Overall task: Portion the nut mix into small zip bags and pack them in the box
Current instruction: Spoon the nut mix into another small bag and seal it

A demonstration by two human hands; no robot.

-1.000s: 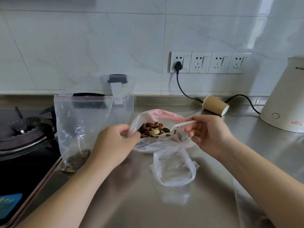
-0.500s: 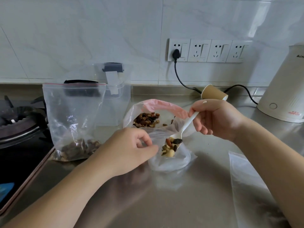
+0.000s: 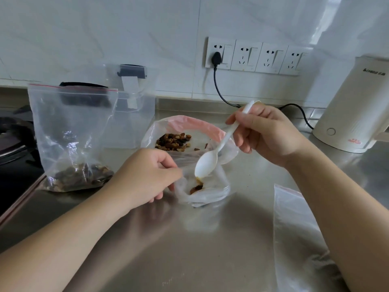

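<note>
1. My left hand [image 3: 145,178]: fingers pinched together on the near-left rim of the small zip bag [image 3: 202,186], holding its mouth open.
2. My right hand [image 3: 267,133]: closed around the handle of the white plastic spoon [image 3: 207,163], thumb and fingers clamped on the upper stem.
3. White plastic spoon: tilted downward to my left, its bowl turned over at the mouth of the small zip bag, with a trace of brown at the tip.
4. Small zip bag: clear, slumped on the steel counter [image 3: 210,249] between my two hands; a few brown pieces of nut mix sit inside near the bottom.
5. Nut mix supply [image 3: 173,142]: a heap of brown pieces in a thin plastic bag with a pink rim [image 3: 189,121], lying open just behind the small zip bag.
6. Large zip bag [image 3: 71,133]: standing upright at far left, red stripe along the top, dark nut mix settled at its base.
7. Clear plastic box [image 3: 136,114]: behind the large zip bag, against the wall, its lid raised with a dark clip at the top.
8. Flat empty zip bag [image 3: 294,228]: lying on the counter partly under my right forearm.
9. White kettle [image 3: 353,106]: far right, its black cord [image 3: 219,89] running to the wall sockets [image 3: 256,56].
10. Stove burner [image 3: 12,140]: at the left edge, partly out of view.
</note>
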